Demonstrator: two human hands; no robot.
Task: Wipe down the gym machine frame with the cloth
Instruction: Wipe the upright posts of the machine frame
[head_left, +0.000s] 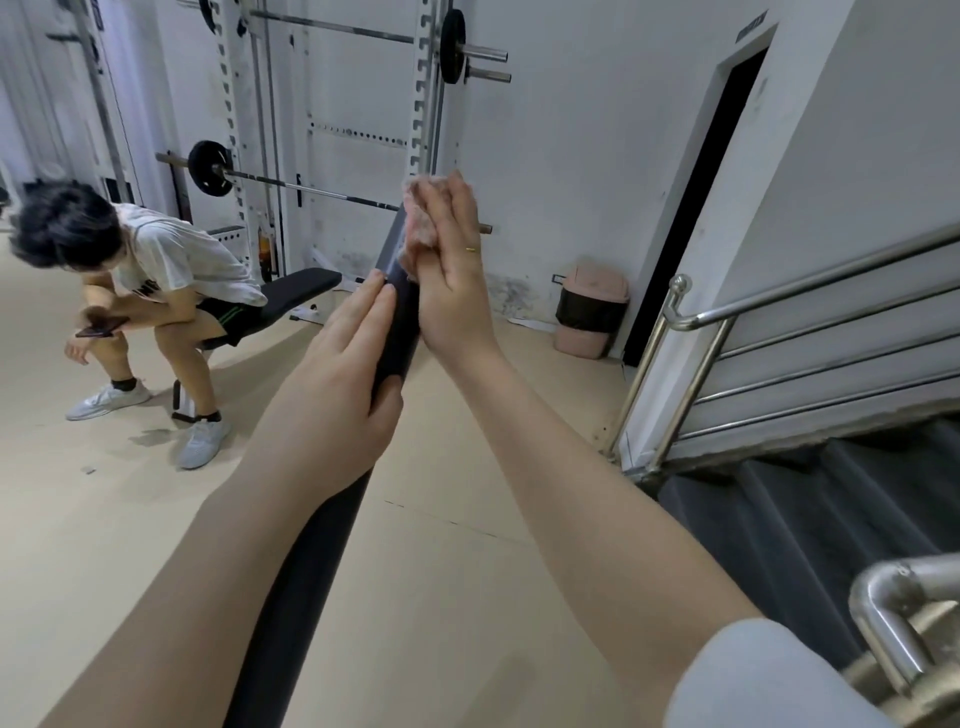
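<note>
Here two hands (343, 374) (452, 270) press one cloth (423, 223) and one black frame bar (402, 322).

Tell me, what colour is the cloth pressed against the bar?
Pink, seen in the head view: the cloth under the right hand.

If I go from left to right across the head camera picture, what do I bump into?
Seated person → left hand → black frame bar → right hand pressing the pink cloth → pink bin → dark doorway → steel stair railing.
</note>
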